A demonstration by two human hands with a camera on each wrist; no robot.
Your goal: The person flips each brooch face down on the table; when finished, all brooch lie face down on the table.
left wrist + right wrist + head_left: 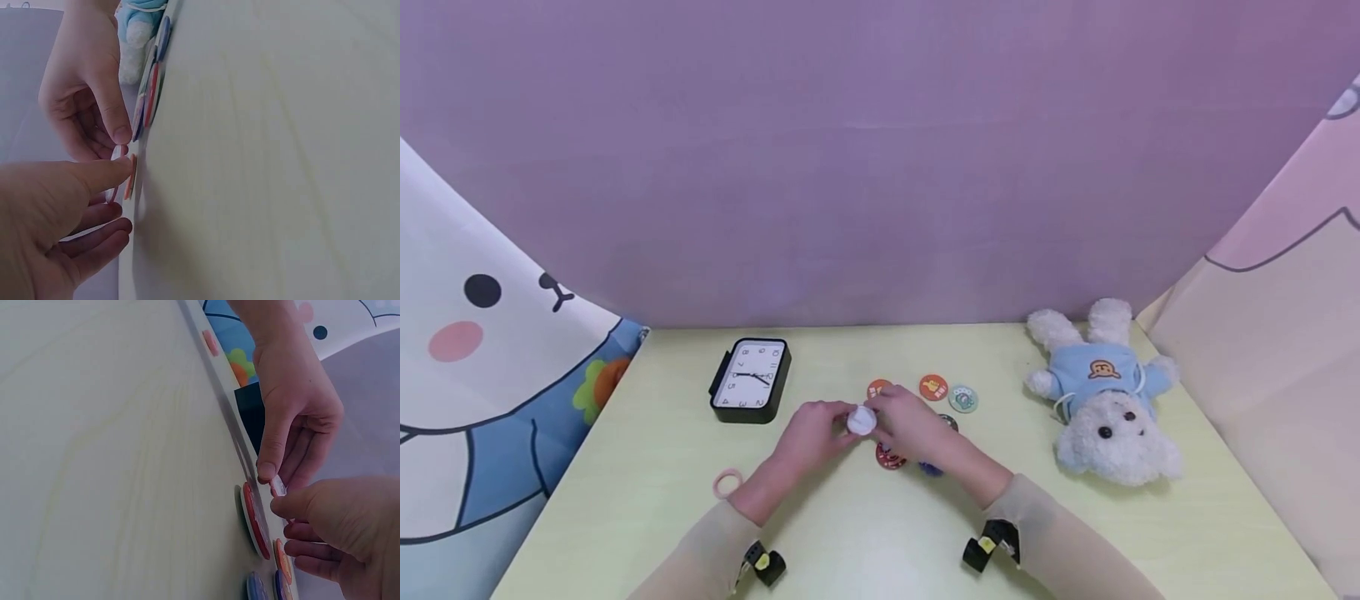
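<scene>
Over the middle of the table, both hands hold one small round disc (pixel 861 420) by its edges, its whitish face turned up. From the left side, the thumb and fingers of my left hand (pixel 811 435) pinch it; my right hand (pixel 916 425) pinches the opposite edge. A reddish rim shows on the disc (pixel 114 187) in the left wrist view. Around and under the right hand lie several round badges, among them an orange one (pixel 933 387), a pale green one (pixel 962 398) and a red one (pixel 891 457). The right hand and forearm partly cover others.
A black-framed clock (pixel 750 380) lies at the left of the table (pixel 865 542). Near the left wrist is a pink ring (pixel 727 482). At the right, a white plush toy (pixel 1112 433) in a blue top lies on its back. A purple cloth (pixel 865 167) hangs behind.
</scene>
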